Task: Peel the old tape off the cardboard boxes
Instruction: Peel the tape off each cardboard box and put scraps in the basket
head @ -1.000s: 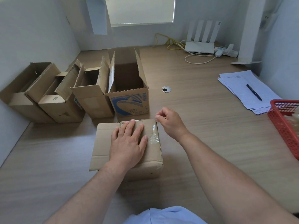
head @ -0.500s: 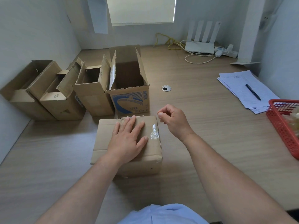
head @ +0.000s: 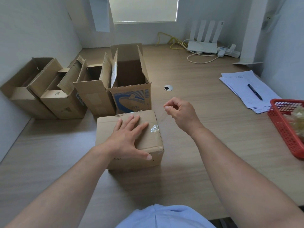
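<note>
Pressing down with spread, straight fingers, the left hand (head: 126,139) rests on the closed cardboard box (head: 148,145). Just right of it, the right hand (head: 181,112) pinches a thin, faint tape strip (head: 162,116) between thumb and forefinger. The strip runs down toward the box's corner, and a crumpled tape patch (head: 154,128) lies beside the left fingertips.

Soft daylight from the blinded window (head: 143,9), faint shadows, sharp focus, wide-angle bending at edges.

The closed box (head: 148,140) is showing plain brown cardboard, its tape scrap (head: 154,128) and thin tape strand (head: 162,115) looking clear. The open box (head: 131,100) behind is carrying a blue-and-white print. The surface (head: 205,116) is showing pale wood grain. The basket (head: 279,127) is showing red mesh, the papers (head: 238,83) white with fine lines.
</note>
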`<state>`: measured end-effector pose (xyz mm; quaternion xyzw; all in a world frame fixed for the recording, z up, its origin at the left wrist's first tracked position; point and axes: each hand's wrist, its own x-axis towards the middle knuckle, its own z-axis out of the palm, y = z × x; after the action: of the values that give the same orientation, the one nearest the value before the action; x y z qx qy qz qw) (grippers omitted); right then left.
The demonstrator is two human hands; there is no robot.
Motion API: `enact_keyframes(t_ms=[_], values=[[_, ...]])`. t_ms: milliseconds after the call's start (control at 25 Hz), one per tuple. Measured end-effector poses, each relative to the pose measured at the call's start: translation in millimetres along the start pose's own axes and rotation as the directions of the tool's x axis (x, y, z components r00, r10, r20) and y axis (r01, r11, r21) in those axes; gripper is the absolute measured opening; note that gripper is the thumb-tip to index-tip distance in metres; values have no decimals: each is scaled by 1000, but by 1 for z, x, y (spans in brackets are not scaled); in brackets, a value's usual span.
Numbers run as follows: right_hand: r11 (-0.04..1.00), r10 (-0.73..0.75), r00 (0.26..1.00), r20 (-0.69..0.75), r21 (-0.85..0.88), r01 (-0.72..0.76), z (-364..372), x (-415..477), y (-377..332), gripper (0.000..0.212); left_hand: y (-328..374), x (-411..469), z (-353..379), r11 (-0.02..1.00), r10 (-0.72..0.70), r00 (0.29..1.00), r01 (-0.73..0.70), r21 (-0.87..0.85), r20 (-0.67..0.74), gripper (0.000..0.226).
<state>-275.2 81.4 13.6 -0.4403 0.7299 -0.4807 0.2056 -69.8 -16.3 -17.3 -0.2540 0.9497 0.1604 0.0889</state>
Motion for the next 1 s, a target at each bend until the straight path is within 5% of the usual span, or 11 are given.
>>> enact_keyframes(t_ms=[440, 560, 680, 760, 1000], values=[[999, -54, 995, -79, -8, 54, 0, -20, 12, 12, -2, 3, 6, 999, 2, 996, 1, 33, -92, 106], [996, -29, 989, -148, -86, 17, -3, -23, 19, 49, -1, 2, 4, 999, -3, 994, 8, 36, -112, 107], [953, -189, 954, -234, -279, 121, 0, -44, 27, 30, -4, 11, -7, 998, -63, 992, 63, -7, -113, 109], [866, -347, 925, -154, -431, 253, 11, -63, 32, 20, -7, 20, -17, 995, -97, 992, 95, -19, -79, 108], [748, -468, 877, -105, -576, 330, 39, -74, 32, 37, -8, 32, -21, 991, -133, 990, 131, -36, -55, 108]])
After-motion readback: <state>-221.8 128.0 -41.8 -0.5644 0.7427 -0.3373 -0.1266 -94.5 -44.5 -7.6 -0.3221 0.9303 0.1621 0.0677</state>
